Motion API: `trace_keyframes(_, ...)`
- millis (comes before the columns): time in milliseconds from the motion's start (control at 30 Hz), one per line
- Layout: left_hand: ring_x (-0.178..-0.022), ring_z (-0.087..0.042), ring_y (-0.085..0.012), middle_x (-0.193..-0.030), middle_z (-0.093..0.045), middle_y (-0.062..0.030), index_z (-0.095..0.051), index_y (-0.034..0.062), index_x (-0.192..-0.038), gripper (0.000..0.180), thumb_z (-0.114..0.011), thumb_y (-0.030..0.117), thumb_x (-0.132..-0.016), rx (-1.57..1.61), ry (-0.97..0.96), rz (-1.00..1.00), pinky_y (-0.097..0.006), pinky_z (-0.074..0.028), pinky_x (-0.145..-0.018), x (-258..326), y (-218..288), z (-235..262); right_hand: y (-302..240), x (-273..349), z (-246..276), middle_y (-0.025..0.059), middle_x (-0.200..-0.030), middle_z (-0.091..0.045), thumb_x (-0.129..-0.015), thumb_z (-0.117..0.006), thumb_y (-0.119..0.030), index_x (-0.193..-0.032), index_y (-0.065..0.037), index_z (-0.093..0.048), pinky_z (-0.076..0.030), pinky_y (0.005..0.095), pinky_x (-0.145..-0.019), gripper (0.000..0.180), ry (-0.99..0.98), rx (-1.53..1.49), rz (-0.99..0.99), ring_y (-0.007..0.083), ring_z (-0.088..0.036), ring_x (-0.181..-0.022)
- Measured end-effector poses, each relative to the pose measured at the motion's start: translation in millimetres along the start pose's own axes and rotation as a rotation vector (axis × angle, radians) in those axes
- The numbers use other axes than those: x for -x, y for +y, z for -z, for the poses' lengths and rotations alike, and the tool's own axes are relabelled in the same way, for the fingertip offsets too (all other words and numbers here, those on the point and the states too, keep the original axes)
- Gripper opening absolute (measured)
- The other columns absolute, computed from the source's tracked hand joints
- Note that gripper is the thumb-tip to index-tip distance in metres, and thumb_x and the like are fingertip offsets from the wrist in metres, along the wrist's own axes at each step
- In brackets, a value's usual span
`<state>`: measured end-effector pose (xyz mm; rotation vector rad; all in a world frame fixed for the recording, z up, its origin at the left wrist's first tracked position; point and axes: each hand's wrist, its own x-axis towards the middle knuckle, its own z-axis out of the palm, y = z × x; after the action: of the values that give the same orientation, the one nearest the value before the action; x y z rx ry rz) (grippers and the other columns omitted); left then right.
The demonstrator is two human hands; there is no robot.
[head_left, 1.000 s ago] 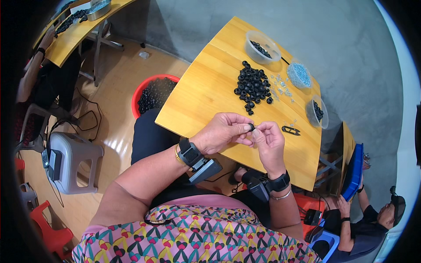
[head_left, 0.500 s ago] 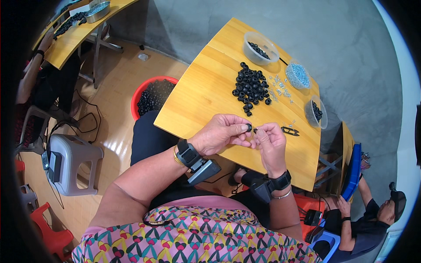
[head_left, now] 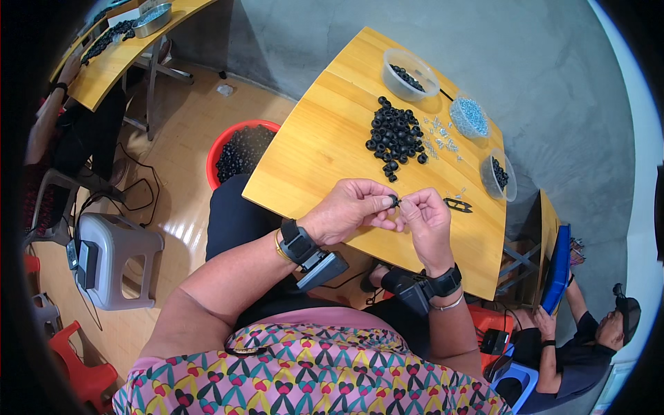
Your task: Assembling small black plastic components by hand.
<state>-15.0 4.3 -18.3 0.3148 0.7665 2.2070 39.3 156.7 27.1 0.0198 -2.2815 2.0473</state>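
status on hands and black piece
Left hand pinching small black piece. Right hand at its edge, hold unclear. Black pile beyond, apart from both.

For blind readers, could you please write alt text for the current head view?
A left hand pinches a black part beside the right hand, over a wooden table bearing a pile of black parts and three bowls.

A yellow wooden table (head_left: pixel 304 152) spreads under the left hand (head_left: pixel 356 211) and right hand (head_left: pixel 427 218). Beyond them lie a heap of black rounded pieces (head_left: pixel 395 131), scattered pale bits (head_left: pixel 451 146) and three clear tubs (head_left: pixel 398 87) curving rightward; black snips (head_left: pixel 458 205) rest just right of the right hand.
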Motion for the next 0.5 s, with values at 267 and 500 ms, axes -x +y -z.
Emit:
trace_keyframes(267, -0.069, -0.056, -0.0103, -0.083, -0.06, -0.0078, -0.056, -0.0024, -0.1, 0.018, -0.053, 0.008, -0.085, 0.008, 0.012, -0.004, -0.027, -0.052, -0.07, 0.2, -0.5, 0.6, 2.3, 1.3, 3.9, 0.0031, -0.071, -0.052, -0.084, -0.054, -0.006, -0.083, -0.001, -0.046, -0.044, 0.0201, -0.052, 0.009, 0.012, -0.121, -0.048, 0.007, -0.049, -0.057)
trace_keyframes(500, -0.069, -0.056, -0.0102, -0.083, -0.06, -0.0078, -0.056, -0.0022, -0.1, 0.018, -0.053, 0.007, -0.085, -0.01, 0.021, -0.001, -0.027, -0.052, -0.07, 0.7, 0.8, 0.1, 1.1, 0.7, 2.8, 0.0035, -0.071, -0.052, -0.084, -0.054, -0.006, -0.082, -0.001, -0.046, -0.044, 0.0207, -0.052, 0.01, 0.02, -0.131, -0.058, 0.0072, -0.049, -0.057)
